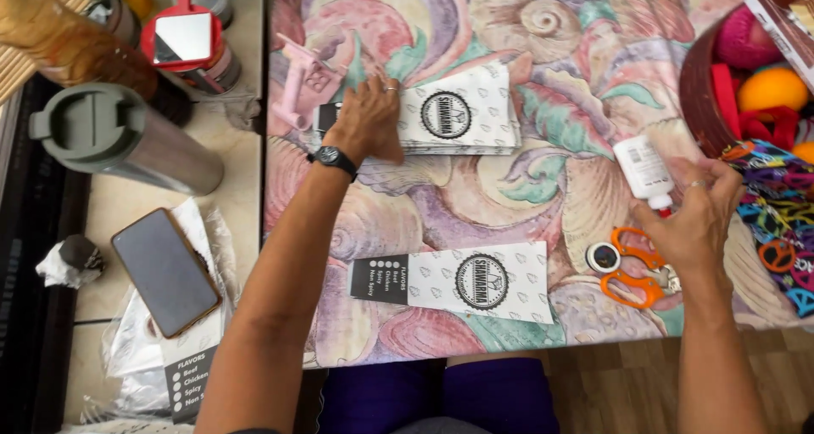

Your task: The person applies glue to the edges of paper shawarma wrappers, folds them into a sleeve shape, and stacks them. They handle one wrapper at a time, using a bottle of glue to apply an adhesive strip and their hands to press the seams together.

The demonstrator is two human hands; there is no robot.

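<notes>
— Left hand (366, 120)?
— Flat on the stack of paper sleeves (462, 112) at the table's far side, fingers spread, palm down. Pressing, not gripping. Ring on one finger, black watch (333, 158) at the wrist.
— Right hand (697, 222)?
— Closed around the lower end of a white glue bottle (642, 169), near the table's right edge. Bottle tilted, red tip hidden under the fingers.
— Anything close by?
— Orange scissors (627, 269) just below that hand, lying on the cloth. A small roll of tape (604, 258) touching the handles.
— And nearer the body?
— One single paper sleeve (454, 281), flat, well apart from the stack, black panel at its left end, round black emblem in the middle.
— Surface?
— Pastel shell-patterned tablecloth (551, 52).
— Off to the left?
— Dark phone (165, 271) face up on plastic bags, grey-lidded steel tumbler (119, 137) above it, red hand mirror (182, 37) further back. Pink object (303, 82) just beside the stack's left end; kind not clear.
— Right side?
— Basket (699, 86) with coloured balls, patterned fabric (784, 214) below it.
</notes>
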